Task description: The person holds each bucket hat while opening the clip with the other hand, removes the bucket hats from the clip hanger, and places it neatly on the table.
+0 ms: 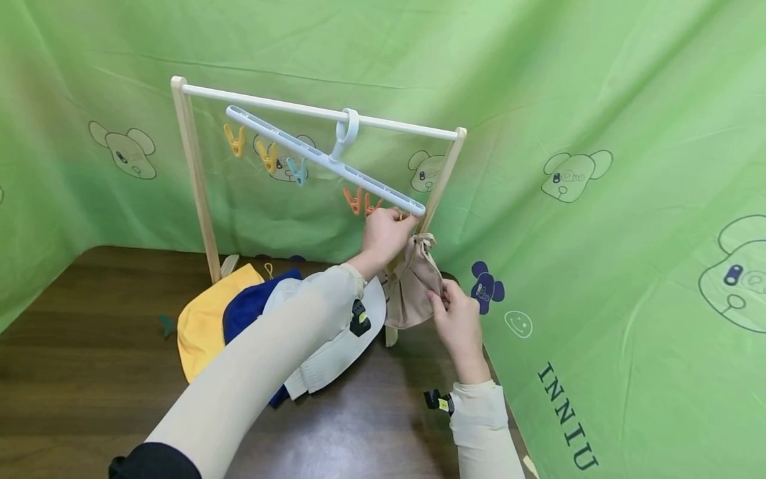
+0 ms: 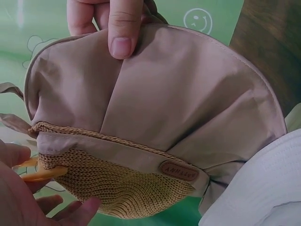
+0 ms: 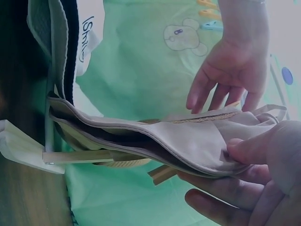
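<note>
A beige sun hat (image 1: 413,286) with a knitted straw-coloured crown (image 2: 122,183) and wide cloth brim hangs below the right end of a light-blue hanger (image 1: 326,161). At that end, my left hand (image 1: 385,236) pinches a yellow-orange clothespin (image 2: 47,174) at the edge of the crown; its grip end is partly hidden by the fingers. My right hand (image 1: 457,319) pinches the brim between thumb and fingers, the thumb lying on its face in the left wrist view. A brown label (image 2: 178,170) sits on the hat band.
The hanger hooks over a white rail on a wooden stand (image 1: 197,179). Yellow clothespins (image 1: 267,157), a blue clothespin (image 1: 296,171) and orange clothespins (image 1: 353,201) hang along it. A yellow hat (image 1: 209,319), a blue hat (image 1: 245,303) and a white hat (image 1: 341,352) lie on the brown table (image 1: 90,372).
</note>
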`<state>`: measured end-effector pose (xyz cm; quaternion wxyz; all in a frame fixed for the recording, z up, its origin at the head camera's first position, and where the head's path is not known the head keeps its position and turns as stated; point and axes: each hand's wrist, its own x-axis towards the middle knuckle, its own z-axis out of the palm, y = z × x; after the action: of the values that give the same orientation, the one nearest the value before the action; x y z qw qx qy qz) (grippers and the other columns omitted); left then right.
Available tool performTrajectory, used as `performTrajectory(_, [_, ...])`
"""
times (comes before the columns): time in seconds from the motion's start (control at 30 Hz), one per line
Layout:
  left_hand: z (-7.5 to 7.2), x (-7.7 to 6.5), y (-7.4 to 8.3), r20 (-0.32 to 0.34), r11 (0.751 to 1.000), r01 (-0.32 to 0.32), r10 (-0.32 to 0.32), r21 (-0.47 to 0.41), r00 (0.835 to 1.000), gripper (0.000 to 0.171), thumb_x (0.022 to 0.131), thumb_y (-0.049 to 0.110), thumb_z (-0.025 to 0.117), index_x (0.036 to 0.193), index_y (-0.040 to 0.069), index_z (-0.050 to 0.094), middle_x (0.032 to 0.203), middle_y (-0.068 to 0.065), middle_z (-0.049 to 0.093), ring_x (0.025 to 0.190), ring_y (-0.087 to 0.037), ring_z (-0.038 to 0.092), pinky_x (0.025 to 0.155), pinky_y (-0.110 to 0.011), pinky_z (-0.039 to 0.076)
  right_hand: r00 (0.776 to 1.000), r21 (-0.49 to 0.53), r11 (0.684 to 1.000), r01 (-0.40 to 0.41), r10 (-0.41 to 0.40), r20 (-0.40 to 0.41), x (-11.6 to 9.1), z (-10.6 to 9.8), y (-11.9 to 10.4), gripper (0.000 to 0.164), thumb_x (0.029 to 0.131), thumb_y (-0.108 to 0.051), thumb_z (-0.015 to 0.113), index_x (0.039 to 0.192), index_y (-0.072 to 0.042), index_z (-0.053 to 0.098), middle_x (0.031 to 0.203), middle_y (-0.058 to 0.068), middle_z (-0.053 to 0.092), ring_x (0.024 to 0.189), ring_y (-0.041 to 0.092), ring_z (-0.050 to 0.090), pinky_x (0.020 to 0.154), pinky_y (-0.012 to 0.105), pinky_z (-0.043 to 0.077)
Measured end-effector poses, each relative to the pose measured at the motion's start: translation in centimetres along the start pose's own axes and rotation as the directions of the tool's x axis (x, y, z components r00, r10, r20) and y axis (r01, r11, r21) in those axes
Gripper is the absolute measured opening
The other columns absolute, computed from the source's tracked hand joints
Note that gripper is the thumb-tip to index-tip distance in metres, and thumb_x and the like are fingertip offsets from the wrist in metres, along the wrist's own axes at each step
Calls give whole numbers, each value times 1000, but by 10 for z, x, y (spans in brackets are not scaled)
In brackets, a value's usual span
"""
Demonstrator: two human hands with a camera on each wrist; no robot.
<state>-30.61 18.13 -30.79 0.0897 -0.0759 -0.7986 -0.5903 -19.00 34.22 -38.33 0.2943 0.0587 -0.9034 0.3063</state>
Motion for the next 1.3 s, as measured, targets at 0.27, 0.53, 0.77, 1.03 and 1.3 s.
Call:
performTrajectory(0.27, [-2,3,1,-4,1000,-18,19,15,1000,47,98,41,68,60,17,52,53,5,40,48,-11,37,46,-25,30,1000,-17,1000,-1,1,4,1,2,-1,15,96,-9,72,108,-1,69,91,19,77,72,29,75,62,46,60])
performTrajectory(0.53, [-6,4,2,18,1000,21,-21,0,1000,48,100,37,67,60,17,49,53,4,39,48,-11,36,45,-26,29,1000,-25,999,-23,24,17,0,6,-2,16,96,-10,72,109,-2,69,92,20,77,74,30,75,62,46,60])
performTrajectory(0.77, [-9,8,5,14,999,40,-40,-17,999,48,99,33,67,58,17,49,52,5,41,48,-12,38,45,-26,30,1000,-33,999,6,-6,7,0,7,-3,14,96,-10,72,107,-1,68,89,20,76,71,30,74,58,44,58])
performTrajectory(1.03, [-11,9,10,20,999,52,-51,-2,998,50,100,34,68,57,17,47,52,5,39,49,-12,39,46,-26,30,1000,-47,999,22,-22,-5,1,6,-4,13,96,-10,72,105,-1,68,85,19,76,66,28,72,55,42,56])
performTrajectory(1.3, [-13,9,11,35,999,49,-49,5,998,51,100,34,67,57,17,45,52,5,37,49,-12,38,46,-26,30,1000,-59,998,22,-22,1,-1,5,-7,12,95,-9,72,103,0,68,83,18,75,65,27,71,55,41,56])
